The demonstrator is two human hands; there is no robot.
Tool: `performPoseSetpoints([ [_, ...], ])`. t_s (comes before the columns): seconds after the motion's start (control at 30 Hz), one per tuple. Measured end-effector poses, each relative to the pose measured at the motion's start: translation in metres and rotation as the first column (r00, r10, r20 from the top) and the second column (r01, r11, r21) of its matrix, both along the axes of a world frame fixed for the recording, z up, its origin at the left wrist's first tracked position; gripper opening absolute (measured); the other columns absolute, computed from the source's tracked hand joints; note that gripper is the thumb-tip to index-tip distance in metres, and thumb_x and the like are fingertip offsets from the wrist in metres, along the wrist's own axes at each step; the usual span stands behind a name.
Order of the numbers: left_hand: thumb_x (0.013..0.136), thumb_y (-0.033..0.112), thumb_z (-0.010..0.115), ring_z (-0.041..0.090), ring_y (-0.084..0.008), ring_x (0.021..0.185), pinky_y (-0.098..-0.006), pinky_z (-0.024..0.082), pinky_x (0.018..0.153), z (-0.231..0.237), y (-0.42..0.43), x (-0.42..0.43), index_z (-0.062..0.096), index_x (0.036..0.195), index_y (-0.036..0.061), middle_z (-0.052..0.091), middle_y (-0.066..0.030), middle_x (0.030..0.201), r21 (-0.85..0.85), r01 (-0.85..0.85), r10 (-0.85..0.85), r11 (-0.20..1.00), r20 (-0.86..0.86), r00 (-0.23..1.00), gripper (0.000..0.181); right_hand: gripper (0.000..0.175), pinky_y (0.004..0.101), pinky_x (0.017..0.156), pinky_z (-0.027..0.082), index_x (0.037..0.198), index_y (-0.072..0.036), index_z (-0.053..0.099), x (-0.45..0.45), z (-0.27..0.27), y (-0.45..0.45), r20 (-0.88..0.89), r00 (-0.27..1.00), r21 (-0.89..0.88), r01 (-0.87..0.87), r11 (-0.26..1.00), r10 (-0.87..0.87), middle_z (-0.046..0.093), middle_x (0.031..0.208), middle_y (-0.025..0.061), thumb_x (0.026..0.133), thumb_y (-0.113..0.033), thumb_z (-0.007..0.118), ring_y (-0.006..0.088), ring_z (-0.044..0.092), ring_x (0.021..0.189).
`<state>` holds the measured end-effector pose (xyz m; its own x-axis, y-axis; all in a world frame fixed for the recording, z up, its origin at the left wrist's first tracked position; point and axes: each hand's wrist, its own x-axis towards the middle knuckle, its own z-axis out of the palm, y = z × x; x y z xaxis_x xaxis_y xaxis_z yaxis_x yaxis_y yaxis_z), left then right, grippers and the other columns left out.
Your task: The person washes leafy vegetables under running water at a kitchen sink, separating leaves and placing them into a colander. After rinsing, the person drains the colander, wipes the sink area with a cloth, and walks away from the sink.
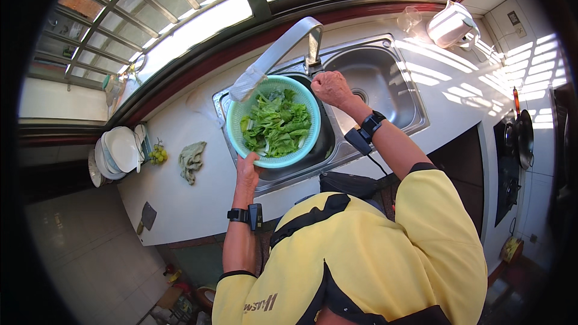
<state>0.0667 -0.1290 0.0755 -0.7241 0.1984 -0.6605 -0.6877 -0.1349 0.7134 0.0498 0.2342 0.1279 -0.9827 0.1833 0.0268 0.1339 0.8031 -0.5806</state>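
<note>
A light turquoise plastic colander (313,144) holds torn green leafy vegetables (277,126) over the left basin of a steel double sink (271,183). My left hand (249,169) grips its near-left rim. The faucet (289,43) arches above it, its spout wrapped in whitish cloth or plastic and pointing into the colander. Beside the faucet base, my right hand (332,88) is curled at the divider between the basins, near the tap handle. Whether its fingers close on the handle is hidden by the hand itself.
Left on the white counter (176,207) are a crumpled rag (192,161), green grapes (158,154), stacked white plates (122,151) and a cleaver (148,215) near the edge. To the right stand a glass (409,19) and a white electric kettle (451,25); a wok (524,140) hangs or stands by the stove.
</note>
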Motion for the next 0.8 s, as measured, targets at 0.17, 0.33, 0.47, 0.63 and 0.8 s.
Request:
performPoseSetpoints([
  [0.17,0.076,0.002,0.055,0.063,-0.0227,0.082,-0.0385,0.058,0.056,0.012,0.000,0.010,0.052,0.119,0.0062,0.058,-0.0068,0.102,0.059,0.016,-0.014,0.998,-0.044,0.999,0.043,0.025,0.0444,0.083,0.053,0.085,-0.004,0.072,0.013,-0.012,-0.003,-0.081,0.993,-0.088,0.077,0.993,-0.084,0.070,0.082,0.0195,0.080,-0.022,0.055,0.0373,0.069,0.083],
  [0.33,0.076,0.000,0.053,0.063,-0.0263,0.089,-0.0451,0.061,0.068,0.019,-0.001,0.014,0.049,0.123,0.0063,0.057,-0.0086,0.107,0.038,0.026,-0.027,0.999,0.045,0.999,0.048,0.052,0.0475,0.087,0.052,0.114,-0.001,0.064,0.057,-0.023,-0.014,0.142,0.985,-0.163,0.122,0.979,-0.099,0.070,0.097,0.0235,0.089,-0.047,0.059,0.0397,0.067,0.096],
  [0.47,0.075,0.000,0.053,0.062,-0.0291,0.096,-0.0476,0.060,0.071,0.017,-0.009,0.015,0.047,0.129,0.0049,0.056,-0.0096,0.113,0.052,0.047,-0.050,0.998,0.058,0.997,0.054,0.058,0.0437,0.080,0.055,0.117,-0.001,0.062,0.076,-0.032,-0.015,0.348,0.937,-0.322,0.091,0.942,0.028,0.070,0.093,0.0220,0.087,-0.052,0.062,0.0332,0.070,0.089],
  [0.63,0.076,0.000,0.053,0.060,-0.0294,0.103,-0.0486,0.059,0.080,0.006,-0.019,0.014,0.047,0.130,0.0025,0.056,-0.0104,0.115,0.066,0.120,-0.126,0.991,0.088,0.988,0.054,0.046,0.0314,0.049,0.056,0.109,0.004,0.060,0.092,-0.007,-0.014,0.427,0.886,-0.674,0.180,0.716,0.180,0.069,0.073,0.0140,0.086,-0.035,0.059,0.0221,0.067,0.055],
  [0.8,0.076,0.000,0.053,0.060,-0.0302,0.106,-0.0465,0.051,0.097,-0.001,-0.045,0.026,0.051,0.127,-0.0003,0.059,-0.0120,0.117,0.175,0.022,-0.063,0.984,0.229,0.971,0.051,0.055,0.0494,0.082,0.053,0.119,0.004,0.054,0.100,0.033,-0.050,0.383,0.895,-0.412,-0.056,0.910,0.229,0.068,0.090,0.0294,0.083,-0.038,0.058,0.0420,0.068,0.088],
])
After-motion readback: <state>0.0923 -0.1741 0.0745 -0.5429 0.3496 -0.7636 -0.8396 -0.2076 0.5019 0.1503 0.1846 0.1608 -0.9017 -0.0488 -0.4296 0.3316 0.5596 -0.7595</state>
